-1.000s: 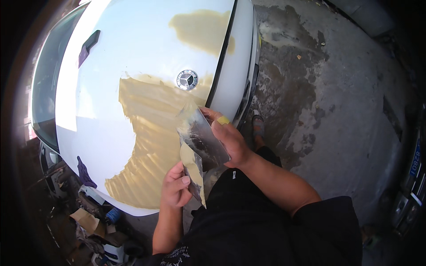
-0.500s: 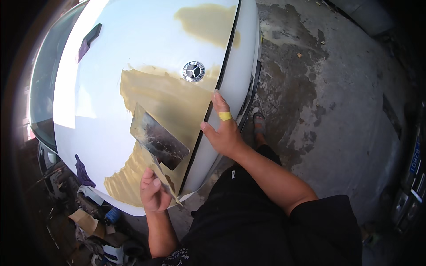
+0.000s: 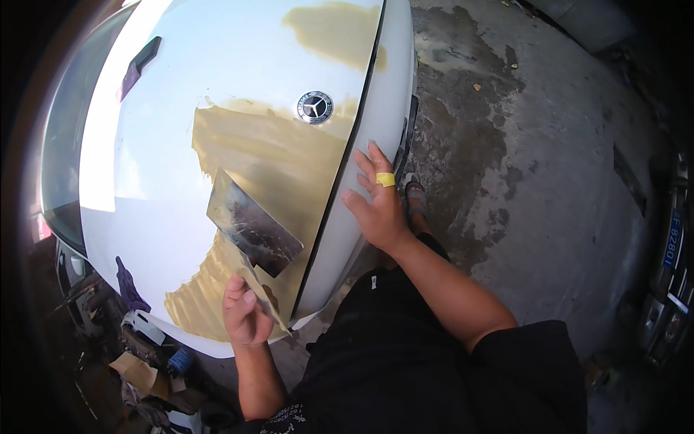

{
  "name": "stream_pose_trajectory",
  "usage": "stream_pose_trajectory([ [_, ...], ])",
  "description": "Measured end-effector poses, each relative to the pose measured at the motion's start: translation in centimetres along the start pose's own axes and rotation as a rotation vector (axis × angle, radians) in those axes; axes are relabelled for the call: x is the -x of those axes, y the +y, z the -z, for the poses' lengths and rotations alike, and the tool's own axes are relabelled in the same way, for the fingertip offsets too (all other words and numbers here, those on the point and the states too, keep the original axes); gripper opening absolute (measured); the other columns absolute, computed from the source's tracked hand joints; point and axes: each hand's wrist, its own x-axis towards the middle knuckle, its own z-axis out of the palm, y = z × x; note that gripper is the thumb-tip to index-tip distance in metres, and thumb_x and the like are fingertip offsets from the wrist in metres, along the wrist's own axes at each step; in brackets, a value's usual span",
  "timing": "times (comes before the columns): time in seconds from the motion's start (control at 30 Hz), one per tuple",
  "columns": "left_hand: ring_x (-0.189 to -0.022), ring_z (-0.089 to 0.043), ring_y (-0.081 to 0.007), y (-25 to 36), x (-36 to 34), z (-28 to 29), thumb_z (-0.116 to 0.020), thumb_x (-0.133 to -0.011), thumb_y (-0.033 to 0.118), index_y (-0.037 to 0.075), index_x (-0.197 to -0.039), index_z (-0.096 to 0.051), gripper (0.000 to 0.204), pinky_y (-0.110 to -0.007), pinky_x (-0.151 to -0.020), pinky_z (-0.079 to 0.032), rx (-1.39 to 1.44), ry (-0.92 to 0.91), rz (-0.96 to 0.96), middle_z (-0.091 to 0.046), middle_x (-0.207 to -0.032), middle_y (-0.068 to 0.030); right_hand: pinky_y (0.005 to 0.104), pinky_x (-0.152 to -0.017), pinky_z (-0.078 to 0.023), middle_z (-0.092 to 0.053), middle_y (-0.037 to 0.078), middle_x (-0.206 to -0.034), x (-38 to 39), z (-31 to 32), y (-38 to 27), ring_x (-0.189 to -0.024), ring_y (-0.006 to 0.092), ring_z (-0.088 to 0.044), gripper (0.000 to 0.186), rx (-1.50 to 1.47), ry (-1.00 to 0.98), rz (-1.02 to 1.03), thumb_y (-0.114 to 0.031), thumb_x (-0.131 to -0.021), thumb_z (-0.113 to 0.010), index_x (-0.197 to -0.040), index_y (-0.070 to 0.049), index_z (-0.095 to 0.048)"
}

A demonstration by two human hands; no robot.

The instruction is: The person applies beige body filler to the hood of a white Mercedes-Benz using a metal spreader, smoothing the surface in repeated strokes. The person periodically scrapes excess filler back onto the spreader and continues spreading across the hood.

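Now off the metal plate [image 3: 260, 233], the right hand [image 3: 381, 218] spreads empty and free; left hand [image 3: 247, 312] pinches a smeared spreader [image 3: 270, 299]

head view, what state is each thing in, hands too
Left hand, fingers curled, holding the scraper
Scraper, coated with tan filler
Right hand, fingers spread, empty
Yellow tape, wrapped around a right-hand finger
Metal plate, smeared; whether it rests on the panel is unclear
White car panel, partly covered in filler
Filler patch, spread, streaked, ragged-edged
Round emblem, mounted, uncovered
Purple cloth, crumpled
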Motion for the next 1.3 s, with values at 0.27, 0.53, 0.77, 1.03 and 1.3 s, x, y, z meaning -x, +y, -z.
stream_pose_trajectory([
  [0.27,-0.121,-0.059,-0.0271,0.2,0.4,0.5,-0.056,-0.085,-0.003,-0.006,-0.141,-0.042,0.058,-0.039,-0.105,-0.046,0.027,-0.044,0.015,-0.058,-0.133,-0.0180,0.0458,-0.112,-0.033,-0.042,0.025,-0.147,1.7,-0.5,0.4,-0.138,0.0331,-0.042,0.082,0.053,-0.098,-0.079,-0.009,-0.088,-0.064,-0.153,-0.001,-0.014],
  [0.53,-0.121,-0.059,-0.0267,-0.1,0.5,-0.1,-0.055,-0.086,-0.003,-0.006,-0.141,-0.043,0.056,-0.038,-0.104,-0.047,0.006,-0.008,0.004,-0.058,-0.133,-0.0182,0.0439,-0.106,-0.038,-0.052,0.021,-0.129,-3.2,1.2,2.5,-0.125,0.0323,-0.047,0.100,0.443,0.127,0.042,-0.031,-0.080,-0.082,-0.152,0.000,-0.021],
  [0.77,-0.122,-0.058,-0.0275,-0.1,1.3,0.3,-0.055,-0.086,-0.003,-0.006,-0.142,-0.041,0.057,-0.039,-0.105,-0.046,0.026,-0.022,0.001,-0.057,-0.133,-0.0183,0.0406,-0.101,-0.044,-0.051,0.018,-0.132,-7.8,3.5,2.6,-0.121,0.0275,-0.052,0.106,0.500,0.023,-0.043,-0.032,-0.073,-0.087,-0.152,-0.002,-0.024],
  [1.03,-0.069,-0.058,-0.0156,-0.9,1.2,-1.4,-0.054,-0.087,-0.005,-0.008,-0.143,-0.037,0.059,-0.028,-0.065,-0.056,-0.038,0.113,0.019,-0.047,-0.144,-0.0124,0.0342,-0.089,-0.051,-0.059,0.017,-0.116,-10.4,5.1,-0.9,-0.103,0.0236,-0.060,0.083,0.309,0.244,0.040,-0.028,-0.084,-0.079,-0.147,0.001,-0.034],
  [1.3,-0.119,-0.059,-0.0248,-4.0,-2.0,-4.9,-0.055,-0.087,-0.002,-0.011,-0.139,-0.042,0.054,-0.037,-0.103,-0.047,0.227,-0.217,0.190,-0.059,-0.129,-0.0186,0.0266,-0.082,-0.053,-0.063,0.011,-0.104,-2.3,0.2,-6.2,-0.094,0.0148,-0.064,0.055,-0.684,-0.422,-0.290,-0.027,-0.096,-0.063,-0.138,0.000,-0.040],
])
